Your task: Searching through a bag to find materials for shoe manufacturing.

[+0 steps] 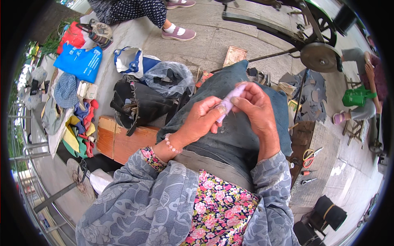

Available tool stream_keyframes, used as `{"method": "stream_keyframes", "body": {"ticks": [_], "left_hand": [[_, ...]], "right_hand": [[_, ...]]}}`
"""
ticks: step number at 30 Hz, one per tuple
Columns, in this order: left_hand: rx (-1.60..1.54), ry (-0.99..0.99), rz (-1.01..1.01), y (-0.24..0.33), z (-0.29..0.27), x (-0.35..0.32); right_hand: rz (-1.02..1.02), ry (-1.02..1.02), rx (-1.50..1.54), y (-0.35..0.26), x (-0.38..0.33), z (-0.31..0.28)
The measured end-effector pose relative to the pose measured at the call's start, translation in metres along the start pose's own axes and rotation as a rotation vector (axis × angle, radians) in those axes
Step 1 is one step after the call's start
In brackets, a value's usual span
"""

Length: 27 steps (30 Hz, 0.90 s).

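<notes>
Both hands pinch one small pale-lilac strip (230, 99) over our lap: left hand (203, 117) closes thumb and forefinger on its near end, right hand (256, 108) curls fingers round its far end. We judge the two-handed hold keeps the thin piece taut and close to the eyes for fine work. It hovers above the dark blue-grey cloth (246, 135) draped over our knees, probably as a work surface. Packages: a flat blue bag (80, 62) with pale print lies far left; a clear plastic bag (170, 76) sits crumpled centre-far; a green bag (356, 97) stands at right. Orange-handled scissors (310, 156) rest within reach, near right.
</notes>
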<state>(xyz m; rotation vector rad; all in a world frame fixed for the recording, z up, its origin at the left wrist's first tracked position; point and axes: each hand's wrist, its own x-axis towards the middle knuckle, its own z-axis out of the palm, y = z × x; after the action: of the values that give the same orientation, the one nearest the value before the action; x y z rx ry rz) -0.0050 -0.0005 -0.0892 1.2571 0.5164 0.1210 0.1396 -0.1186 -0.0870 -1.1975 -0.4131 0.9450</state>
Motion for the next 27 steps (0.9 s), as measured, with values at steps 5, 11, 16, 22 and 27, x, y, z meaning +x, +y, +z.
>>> {"method": "stream_keyframes", "body": {"ticks": [5, 11, 16, 22, 27], "left_hand": [[0.074, -0.105, 0.017, -0.003, -0.003, -0.002], [0.199, -0.218, 0.155, -0.004, 0.003, -0.003], [0.117, -0.091, 0.075, 0.013, -0.036, 0.002], [0.097, 0.505, -0.027, -0.042, -0.168, 0.028], [0.356, 0.641, -0.278, -0.159, -0.23, 0.031]], "right_hand": [[0.056, -0.053, -0.091, -0.008, -0.004, -0.003], [0.145, -0.152, -0.177, -0.008, -0.011, -0.009], [0.163, -0.084, -0.275, -0.004, -0.008, -0.002], [0.267, -0.116, -0.421, 0.004, 0.007, 0.019], [0.267, -0.09, -0.447, 0.02, 0.014, 0.016]]}}
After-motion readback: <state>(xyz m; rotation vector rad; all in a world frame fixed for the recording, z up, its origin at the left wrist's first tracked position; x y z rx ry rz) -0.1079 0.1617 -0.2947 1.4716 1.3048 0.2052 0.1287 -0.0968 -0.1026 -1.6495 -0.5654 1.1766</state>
